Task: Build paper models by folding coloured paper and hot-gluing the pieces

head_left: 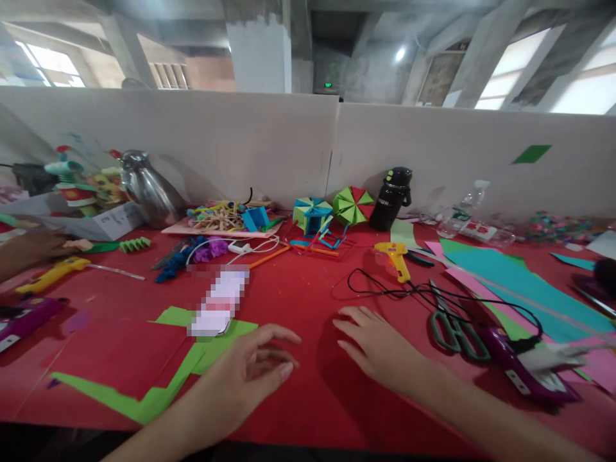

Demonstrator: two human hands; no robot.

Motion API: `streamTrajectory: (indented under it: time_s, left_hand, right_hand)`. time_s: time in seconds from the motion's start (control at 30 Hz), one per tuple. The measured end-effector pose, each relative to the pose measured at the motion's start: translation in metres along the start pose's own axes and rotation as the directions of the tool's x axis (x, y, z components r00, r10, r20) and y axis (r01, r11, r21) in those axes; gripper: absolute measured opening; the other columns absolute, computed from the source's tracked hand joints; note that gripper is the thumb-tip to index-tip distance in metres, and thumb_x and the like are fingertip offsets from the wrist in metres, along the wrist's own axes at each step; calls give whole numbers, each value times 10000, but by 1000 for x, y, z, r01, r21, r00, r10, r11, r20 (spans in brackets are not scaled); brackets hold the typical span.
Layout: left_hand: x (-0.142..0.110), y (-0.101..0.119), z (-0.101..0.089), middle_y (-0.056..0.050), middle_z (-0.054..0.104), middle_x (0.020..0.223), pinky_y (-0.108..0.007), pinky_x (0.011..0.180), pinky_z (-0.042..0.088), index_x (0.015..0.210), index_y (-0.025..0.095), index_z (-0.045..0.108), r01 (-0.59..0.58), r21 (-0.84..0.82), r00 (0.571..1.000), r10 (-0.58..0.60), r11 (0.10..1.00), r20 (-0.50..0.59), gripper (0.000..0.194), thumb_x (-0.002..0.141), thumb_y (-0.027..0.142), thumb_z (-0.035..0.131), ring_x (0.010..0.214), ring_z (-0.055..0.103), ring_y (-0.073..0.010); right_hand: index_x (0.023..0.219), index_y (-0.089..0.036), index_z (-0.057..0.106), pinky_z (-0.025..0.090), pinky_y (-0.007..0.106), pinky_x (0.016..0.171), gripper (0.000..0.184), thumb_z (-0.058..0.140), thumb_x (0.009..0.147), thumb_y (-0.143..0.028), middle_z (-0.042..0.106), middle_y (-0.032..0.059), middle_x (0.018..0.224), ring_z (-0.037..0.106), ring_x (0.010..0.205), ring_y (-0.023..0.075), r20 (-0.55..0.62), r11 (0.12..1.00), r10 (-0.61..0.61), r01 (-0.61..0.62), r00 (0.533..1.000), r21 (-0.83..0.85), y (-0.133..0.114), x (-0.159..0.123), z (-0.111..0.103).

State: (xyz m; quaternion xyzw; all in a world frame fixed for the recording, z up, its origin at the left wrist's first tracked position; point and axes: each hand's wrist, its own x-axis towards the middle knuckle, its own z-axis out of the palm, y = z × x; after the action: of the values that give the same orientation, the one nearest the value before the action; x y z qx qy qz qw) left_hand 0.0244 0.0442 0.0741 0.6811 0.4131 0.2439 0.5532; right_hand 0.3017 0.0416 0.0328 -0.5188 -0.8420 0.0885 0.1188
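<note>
My left hand (255, 375) hovers over or rests on the red table with its fingers curved and parted, holding nothing. Just beyond it lie a phone (222, 301), its screen pixelated, and cut pieces of green paper (240, 337). My right hand (370, 340) is palm down with spread fingers and holds nothing. To its right are green-handled scissors (459, 337). A yellow glue gun (395, 256) with a black cord lies farther back. Bare red tabletop shows between the two hands.
Paper umbrella-like crafts (353, 205), a black bottle (392, 199) and a steel jug (149, 189) stand along the white partition (240, 141). Coloured sheets (524, 289) and a purple power strip (520, 369) lie right. Another person's hand (41, 250) is far left, near another yellow glue gun (52, 274).
</note>
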Motion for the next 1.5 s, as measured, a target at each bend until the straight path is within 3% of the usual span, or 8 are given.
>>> streamTrajectory:
  time_s: [0.1,0.3,0.47,0.7,0.83,1.0,1.17,1.5]
  left_hand:
    - [8,-4,2,-59,644,1268,-343,1013,523,1157,253,625,-148,187,985,163,971,-64,254,908,297,600,1156,636,-198]
    - [16,-11,3,-76,620,1362,-441,1106,462,1209,253,632,-265,570,940,341,778,-27,278,948,264,536,1266,586,-229]
    - [14,-8,4,-86,636,1344,-422,1091,473,1198,230,649,-273,605,946,323,748,27,268,967,262,518,1243,604,-231]
    - [12,-5,4,-80,647,1318,-392,1080,473,1193,224,654,-289,620,942,332,730,48,266,964,255,523,1222,613,-229]
    - [12,-8,6,-77,641,1313,-379,1074,474,1191,224,658,-292,622,943,326,726,62,271,962,243,515,1207,618,-227]
    - [13,-8,6,-71,640,1279,-348,1042,484,1156,214,653,-322,603,935,343,730,84,242,970,225,499,1173,623,-204]
    - [16,-6,8,-70,653,1238,-352,1026,490,1122,206,648,-335,587,929,361,737,78,213,963,217,507,1140,632,-202]
    - [14,-8,12,-65,651,1230,-353,1014,494,1063,221,666,-341,554,931,356,759,84,199,955,217,498,1122,636,-199]
  right_hand:
    - [1160,-169,723,499,431,1040,285,514,970,-203,679,126,1245,619,1159,252,-36,994,-44,48,998,98,2,7,3]
    - [1360,-114,619,406,450,1160,437,470,1003,-316,565,135,1463,514,1360,281,104,985,-138,125,985,116,4,-5,-6]
    - [1271,-182,694,467,406,1118,384,437,1005,-287,671,86,1343,608,1265,230,107,985,-113,97,988,144,16,-19,-17]
    - [1326,-199,651,425,509,1146,404,498,954,-230,566,108,1459,506,1377,274,33,988,-110,105,993,117,30,-15,-5]
    - [1175,-171,714,513,463,1038,385,414,942,-114,709,120,1259,643,1195,260,-29,990,-113,114,993,80,32,-11,-3]
    - [1030,-204,689,524,381,883,211,496,971,-266,680,97,1038,654,953,228,-242,993,70,-45,968,108,38,-2,-7]
    - [1101,-181,698,482,359,755,361,560,937,-472,656,89,929,640,859,248,-200,957,288,-288,936,28,49,5,-5]
    - [811,-212,640,409,292,656,151,595,907,-320,634,26,827,566,701,164,-162,934,295,-248,942,258,55,22,11]
